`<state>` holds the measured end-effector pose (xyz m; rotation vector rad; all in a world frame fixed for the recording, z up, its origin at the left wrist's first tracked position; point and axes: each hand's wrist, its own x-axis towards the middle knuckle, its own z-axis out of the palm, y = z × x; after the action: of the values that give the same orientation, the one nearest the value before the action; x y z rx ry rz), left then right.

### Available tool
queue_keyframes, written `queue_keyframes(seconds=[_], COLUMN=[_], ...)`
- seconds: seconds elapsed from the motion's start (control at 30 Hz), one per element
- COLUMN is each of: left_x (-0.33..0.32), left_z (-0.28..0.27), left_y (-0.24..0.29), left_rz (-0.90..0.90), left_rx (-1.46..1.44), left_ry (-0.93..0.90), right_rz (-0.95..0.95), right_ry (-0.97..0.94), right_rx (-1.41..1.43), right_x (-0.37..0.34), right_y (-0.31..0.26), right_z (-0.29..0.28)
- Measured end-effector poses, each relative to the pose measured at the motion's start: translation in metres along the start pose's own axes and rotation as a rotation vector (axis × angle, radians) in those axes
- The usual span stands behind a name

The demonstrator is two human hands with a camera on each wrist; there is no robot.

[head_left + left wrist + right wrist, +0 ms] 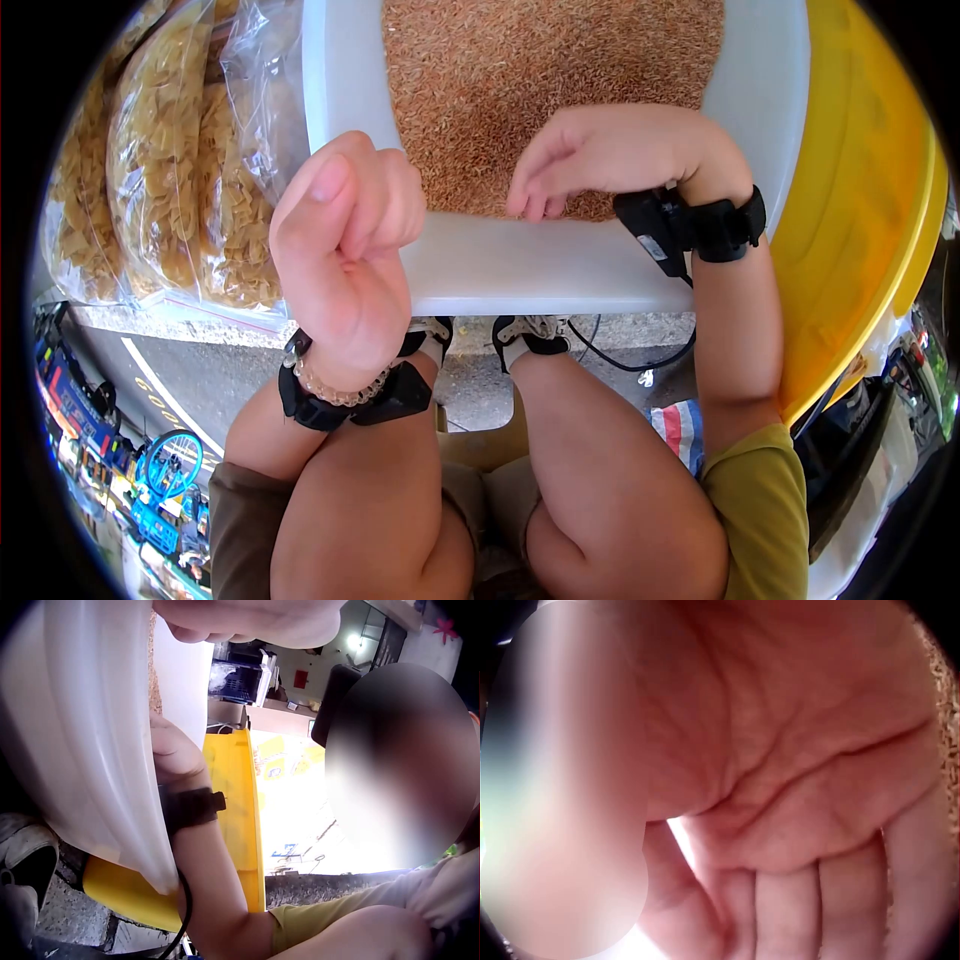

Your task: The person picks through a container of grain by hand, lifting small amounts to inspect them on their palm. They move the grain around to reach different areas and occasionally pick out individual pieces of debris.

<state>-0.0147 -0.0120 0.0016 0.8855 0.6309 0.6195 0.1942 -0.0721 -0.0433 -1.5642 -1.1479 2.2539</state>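
Observation:
A white tub [550, 265] in front of me holds a bed of small reddish-brown, grain-like bits [560, 60]. My left hand [345, 235] is raised at the tub's near left corner, its fingers curled into the palm and the thumb laid over them; nothing shows in its grip. Over the near right part of the bits hangs my right hand [615, 150], bent at the wrist with fingers pointing left and loosely bent. In the right wrist view its palm [802, 750] is bare, and some of the bits [949, 735] show past its edge.
Clear plastic bags [160, 170] of yellowish dried pieces stand left of the tub. A large yellow container [850, 200] borders its right side. A black cable [640, 366] loops below the right wrist. My knees and shoes [530, 333] are under the tub's near edge.

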Motion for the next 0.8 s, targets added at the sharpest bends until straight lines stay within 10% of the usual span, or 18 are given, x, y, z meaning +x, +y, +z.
queue_keyframes(seconds=[0.13, 0.43, 0.8], left_x=[0.000, 0.000, 0.001], left_z=[-0.001, 0.003, -0.002], left_y=[-0.001, 0.001, -0.001], left_rz=[-0.010, -0.010, -0.001], left_rx=[0.011, -0.007, 0.006], left_ry=[-0.025, 0.033, -0.042], right_rz=[-0.064, -0.035, -0.104], right_ry=[-0.124, 0.733, 1.084], right_rx=[-0.106, -0.004, 0.241], right_x=[0.002, -0.012, -0.014], right_y=[-0.004, 0.011, 0.003], right_z=[0.008, -0.027, -0.029])
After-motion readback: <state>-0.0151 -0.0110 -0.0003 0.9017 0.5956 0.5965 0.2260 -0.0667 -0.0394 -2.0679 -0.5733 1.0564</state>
